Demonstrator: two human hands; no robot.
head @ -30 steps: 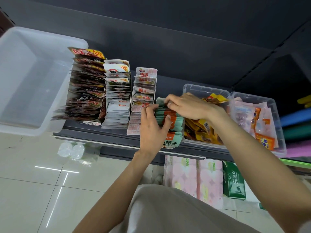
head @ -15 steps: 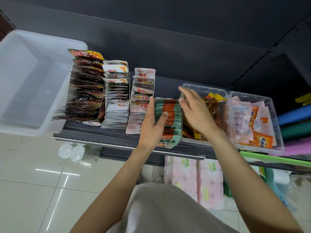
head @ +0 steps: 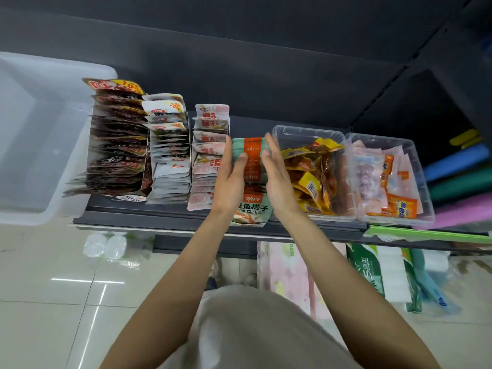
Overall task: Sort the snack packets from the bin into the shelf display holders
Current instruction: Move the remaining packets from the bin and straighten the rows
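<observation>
A row of green-and-orange snack packets (head: 251, 166) stands in its display holder in the middle of the dark shelf (head: 159, 218). My left hand (head: 230, 177) presses flat against the row's left side, thumb on top of the packets. My right hand (head: 277, 174) lies flat along the row's right side with straight fingers. Left of them stand rows of dark brown packets (head: 117, 145), white packets (head: 167, 155) and pink-white packets (head: 209, 155). The large translucent bin (head: 40, 134) sits at the far left and looks empty.
Two clear trays stand to the right: one (head: 314, 134) holds yellow-brown packets, the other (head: 415, 182) pink and orange ones. Tissue packs (head: 287, 270) and bottles (head: 103, 246) sit on the tiled floor below the shelf. Coloured rolls (head: 460, 177) lie at the far right.
My right hand left the top of the green-orange row and came down flat along its right side. My left hand stayed on the left side, now with straighter fingers.
</observation>
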